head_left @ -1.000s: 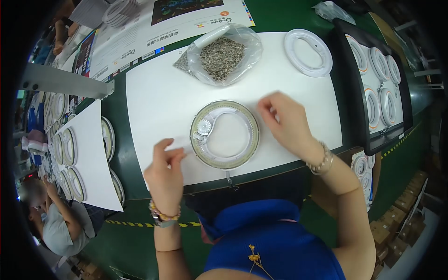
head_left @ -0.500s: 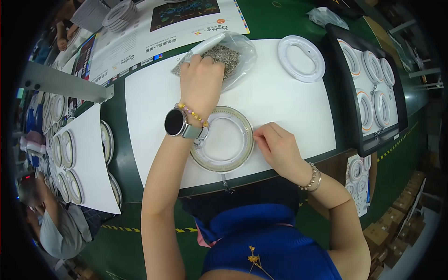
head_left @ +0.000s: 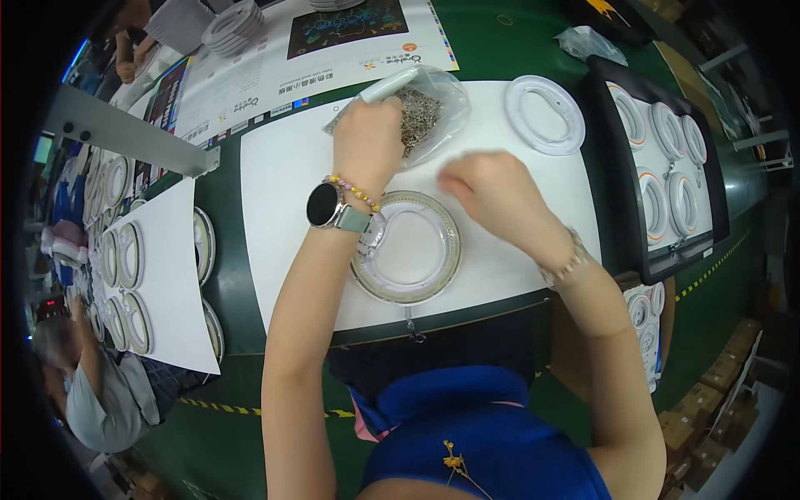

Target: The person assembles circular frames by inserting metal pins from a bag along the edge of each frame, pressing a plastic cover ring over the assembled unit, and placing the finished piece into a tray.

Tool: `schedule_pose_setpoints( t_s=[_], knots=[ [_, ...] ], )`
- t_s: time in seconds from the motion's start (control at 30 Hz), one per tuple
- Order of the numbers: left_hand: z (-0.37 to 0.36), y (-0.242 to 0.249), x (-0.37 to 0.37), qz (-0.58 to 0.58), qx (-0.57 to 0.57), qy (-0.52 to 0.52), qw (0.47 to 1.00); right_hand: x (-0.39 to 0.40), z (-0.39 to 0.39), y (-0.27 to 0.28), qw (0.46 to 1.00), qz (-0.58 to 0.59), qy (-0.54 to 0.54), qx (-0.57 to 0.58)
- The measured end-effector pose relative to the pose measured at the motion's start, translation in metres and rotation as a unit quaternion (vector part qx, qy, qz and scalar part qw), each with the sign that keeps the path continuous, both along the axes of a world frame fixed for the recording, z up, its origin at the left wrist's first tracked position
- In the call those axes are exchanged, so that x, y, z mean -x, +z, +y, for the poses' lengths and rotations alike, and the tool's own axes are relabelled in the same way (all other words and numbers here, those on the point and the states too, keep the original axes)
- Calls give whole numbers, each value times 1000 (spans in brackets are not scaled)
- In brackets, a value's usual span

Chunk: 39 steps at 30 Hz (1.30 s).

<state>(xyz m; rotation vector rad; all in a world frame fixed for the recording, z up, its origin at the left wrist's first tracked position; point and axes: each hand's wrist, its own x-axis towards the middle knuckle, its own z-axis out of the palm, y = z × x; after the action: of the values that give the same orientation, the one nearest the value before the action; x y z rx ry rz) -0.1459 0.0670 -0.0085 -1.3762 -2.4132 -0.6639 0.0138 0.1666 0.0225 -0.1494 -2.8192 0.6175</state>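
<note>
My left hand (head_left: pixel 367 137) is curled at the left side of a clear plastic bag (head_left: pixel 451 108). Small metal parts that look like screws (head_left: pixel 418 118) fill the bag; the curled fingertips are hidden behind the hand. My right hand (head_left: pixel 493 193) hovers right of the bag's lower end, its fingers drawn together and slightly blurred. Whatever it may hold cannot be made out. Below both hands lies a round white ring-shaped housing (head_left: pixel 451 242) with a yellowish inner band and a short clip (head_left: pixel 415 327) at its near edge. My left wrist partly covers its upper left.
A second white ring (head_left: pixel 575 125) lies at the right of the white sheet (head_left: pixel 292 208). A black tray (head_left: pixel 717 225) holds several rings. On the left are a metal post (head_left: pixel 125 133), another board with rings (head_left: pixel 171 292) and a seated person (head_left: pixel 100 400).
My right hand has left the ring's right edge and moved up toward the bag. My left hand stays at the bag. The whole view has shifted slightly.
</note>
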Motion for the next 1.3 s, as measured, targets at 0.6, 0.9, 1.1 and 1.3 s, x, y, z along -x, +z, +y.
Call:
schedule_pose_setpoints(
  t_s=[0.6, 0.9, 1.1, 1.3],
  knots=[
    [-153, 19, -126, -256, -151, 87, 951, 76, 11, -29, 997, 52, -51, -22],
    [-152, -24, -174, -248, -164, 161, 941, 83, 17, -36, 991, 94, -68, 70],
    [-148, -28, -177, -149, -136, 166, 965, 83, 15, -38, 990, 105, -59, 72],
    [-148, -22, -175, -90, -98, 146, 980, 49, -1, -12, 977, 130, -69, 157]
  ],
)
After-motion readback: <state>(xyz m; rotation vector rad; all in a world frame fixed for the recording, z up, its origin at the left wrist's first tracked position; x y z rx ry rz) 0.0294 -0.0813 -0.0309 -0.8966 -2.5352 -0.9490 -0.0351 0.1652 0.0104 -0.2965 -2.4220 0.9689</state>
